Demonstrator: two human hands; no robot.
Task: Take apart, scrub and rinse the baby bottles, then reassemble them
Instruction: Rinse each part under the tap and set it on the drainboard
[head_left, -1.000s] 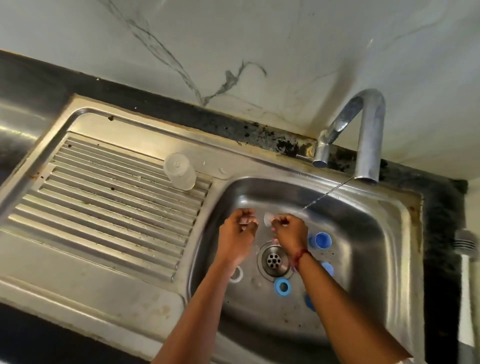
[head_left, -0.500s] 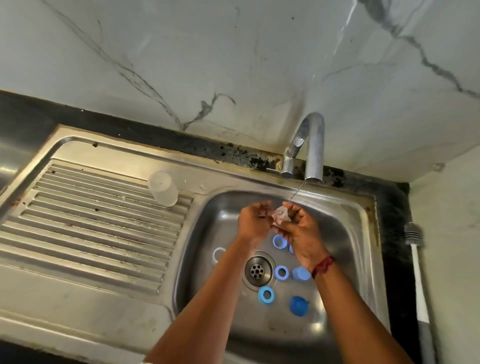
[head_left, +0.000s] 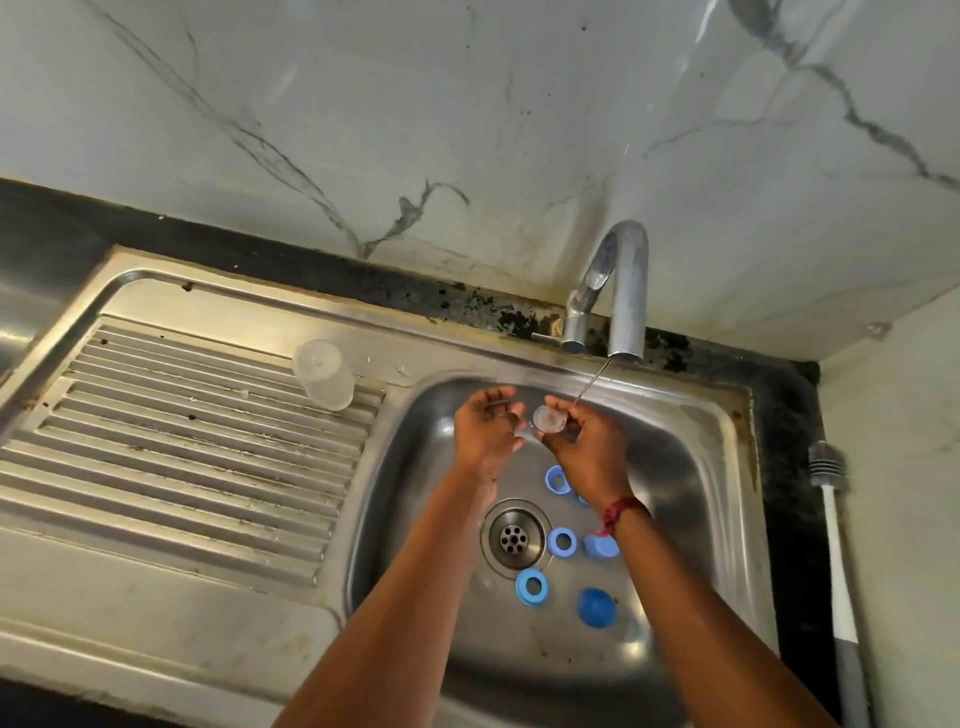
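Observation:
Both hands are over the steel sink basin (head_left: 691, 499), just below the tap's thin stream. My right hand (head_left: 587, 449) pinches a clear silicone teat (head_left: 548, 419) between thumb and fingers. My left hand (head_left: 485, 434) is beside it, fingers curled, touching the teat's lower edge. On the basin floor lie blue bottle parts: three collar rings (head_left: 531, 586) (head_left: 562, 542) (head_left: 554, 478), a blue cap on its side (head_left: 602, 545) and a domed blue cap (head_left: 596, 607). A clear bottle body (head_left: 323, 374) stands upside down on the draining board.
The curved steel tap (head_left: 621, 291) rises at the back of the basin and runs a thin stream. The drain (head_left: 513, 538) sits mid-basin. A ribbed draining board (head_left: 176, 447) lies to the left. A white hose (head_left: 836, 551) hangs at the right wall.
Both hands rose from near the drain up to the water stream, carrying the teat. The camera view tilted and shifted right, so the blue parts show more fully.

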